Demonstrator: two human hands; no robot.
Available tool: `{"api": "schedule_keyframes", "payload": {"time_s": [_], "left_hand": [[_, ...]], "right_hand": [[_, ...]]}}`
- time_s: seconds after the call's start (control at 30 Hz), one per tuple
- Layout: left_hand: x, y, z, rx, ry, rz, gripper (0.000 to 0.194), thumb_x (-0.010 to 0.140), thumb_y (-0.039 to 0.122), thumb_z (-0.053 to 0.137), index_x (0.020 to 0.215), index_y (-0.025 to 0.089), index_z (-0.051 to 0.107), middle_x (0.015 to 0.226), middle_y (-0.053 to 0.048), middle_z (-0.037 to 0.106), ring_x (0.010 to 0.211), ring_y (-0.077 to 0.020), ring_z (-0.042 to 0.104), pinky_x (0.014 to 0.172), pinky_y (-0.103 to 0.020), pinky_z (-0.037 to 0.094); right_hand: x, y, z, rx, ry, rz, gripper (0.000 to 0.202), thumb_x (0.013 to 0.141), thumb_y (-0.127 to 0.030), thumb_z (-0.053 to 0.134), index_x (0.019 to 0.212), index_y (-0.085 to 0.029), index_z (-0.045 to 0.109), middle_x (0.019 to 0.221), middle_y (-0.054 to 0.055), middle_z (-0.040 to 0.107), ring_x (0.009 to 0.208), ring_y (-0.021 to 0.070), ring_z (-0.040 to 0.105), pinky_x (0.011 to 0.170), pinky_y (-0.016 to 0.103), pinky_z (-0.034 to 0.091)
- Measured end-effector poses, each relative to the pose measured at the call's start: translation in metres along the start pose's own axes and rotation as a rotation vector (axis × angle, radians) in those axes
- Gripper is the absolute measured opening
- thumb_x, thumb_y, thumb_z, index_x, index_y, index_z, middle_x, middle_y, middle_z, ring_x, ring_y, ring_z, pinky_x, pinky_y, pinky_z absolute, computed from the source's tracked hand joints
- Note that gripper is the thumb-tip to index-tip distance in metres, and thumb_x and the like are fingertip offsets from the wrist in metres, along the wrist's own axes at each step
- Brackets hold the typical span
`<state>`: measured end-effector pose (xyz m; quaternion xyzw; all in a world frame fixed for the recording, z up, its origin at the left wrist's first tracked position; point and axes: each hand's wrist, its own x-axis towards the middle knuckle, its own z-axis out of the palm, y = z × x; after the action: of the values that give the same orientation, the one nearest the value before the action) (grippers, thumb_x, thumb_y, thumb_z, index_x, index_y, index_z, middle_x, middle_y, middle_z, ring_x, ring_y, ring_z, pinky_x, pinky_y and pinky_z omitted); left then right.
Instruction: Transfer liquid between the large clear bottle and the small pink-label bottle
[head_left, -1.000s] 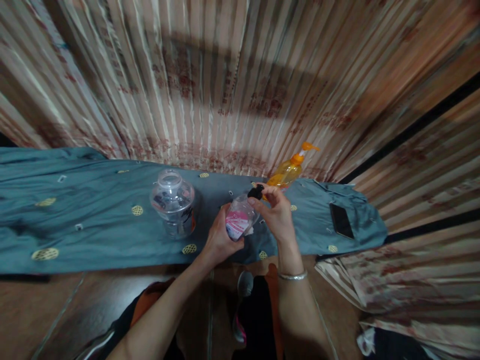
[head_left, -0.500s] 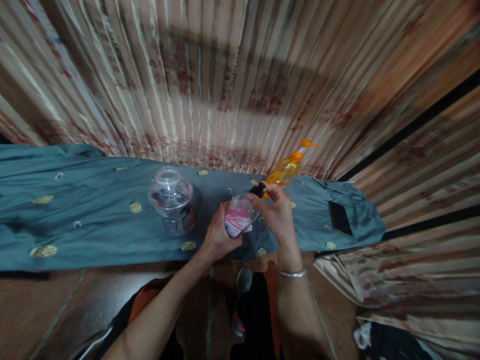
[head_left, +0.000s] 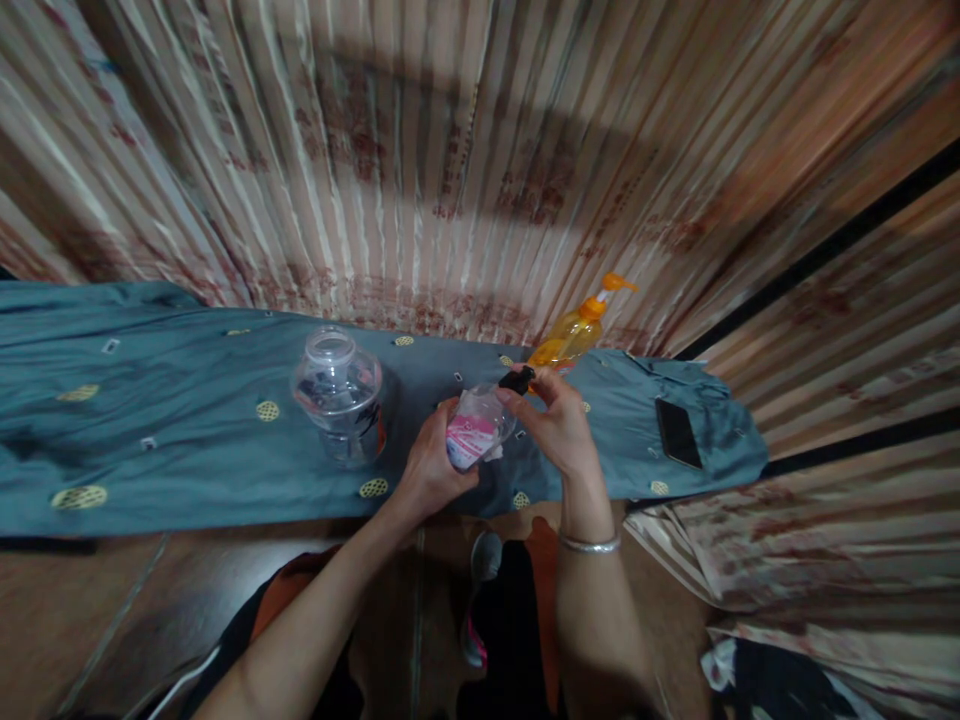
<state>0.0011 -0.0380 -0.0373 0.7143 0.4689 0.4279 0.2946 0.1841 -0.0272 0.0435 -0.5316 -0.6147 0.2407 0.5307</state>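
Observation:
My left hand (head_left: 436, 462) is wrapped round a clear plastic bottle (head_left: 480, 430) with a pink and white label. The bottle is tilted, its top leaning up to the right. At that top is a black cap (head_left: 517, 379), pinched between the thumb and fingers of my right hand (head_left: 556, 418). Whether the cap is still joined to the bottle's neck I cannot tell. Just behind my right hand stands an amber pump bottle (head_left: 566, 338) with an orange pump head. A large clear jar (head_left: 341, 395) without a lid is upright to the left of my hands.
A teal cloth (head_left: 187, 420) with yellow patterns covers the long narrow surface. Towards its right end lies a black phone (head_left: 679, 432). Behind hangs a pleated curtain (head_left: 420, 180), and dark bars (head_left: 847, 240) run along the right. Below is the tiled floor (head_left: 97, 620).
My right hand has shifted very slightly right along with the black cap. The left hand keeps its hold on the bottle. The whole view has moved a little.

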Motion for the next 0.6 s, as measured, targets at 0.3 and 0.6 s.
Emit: {"api": "schedule_keyframes", "payload": {"time_s": [0.3, 0.6], "left_hand": [[-0.001, -0.007, 0.001, 0.036, 0.016, 0.028, 0.091, 0.064, 0.018, 0.075, 0.147, 0.016, 0.039, 0.146, -0.020, 0.062, 0.135, -0.0385, 0.063, 0.114, -0.056, 0.051], [-0.001, -0.011, -0.001, 0.045, 0.025, 0.036, 0.092, 0.063, 0.018, 0.079, 0.147, 0.018, 0.042, 0.142, -0.018, 0.063, 0.132, -0.0374, 0.064, 0.113, -0.054, 0.052]], "right_hand": [[0.000, 0.004, -0.005, -0.009, 0.001, 0.010, 0.048, 0.074, -0.055, 0.087, 0.109, -0.025, 0.073, 0.117, 0.007, 0.077, 0.116, 0.0283, 0.070, 0.111, 0.049, 0.049], [0.005, 0.002, -0.029, 0.215, 0.033, 0.008, 0.040, 0.082, -0.052, 0.081, 0.111, -0.025, 0.074, 0.122, 0.007, 0.078, 0.116, 0.0252, 0.072, 0.107, 0.042, 0.055]]}}
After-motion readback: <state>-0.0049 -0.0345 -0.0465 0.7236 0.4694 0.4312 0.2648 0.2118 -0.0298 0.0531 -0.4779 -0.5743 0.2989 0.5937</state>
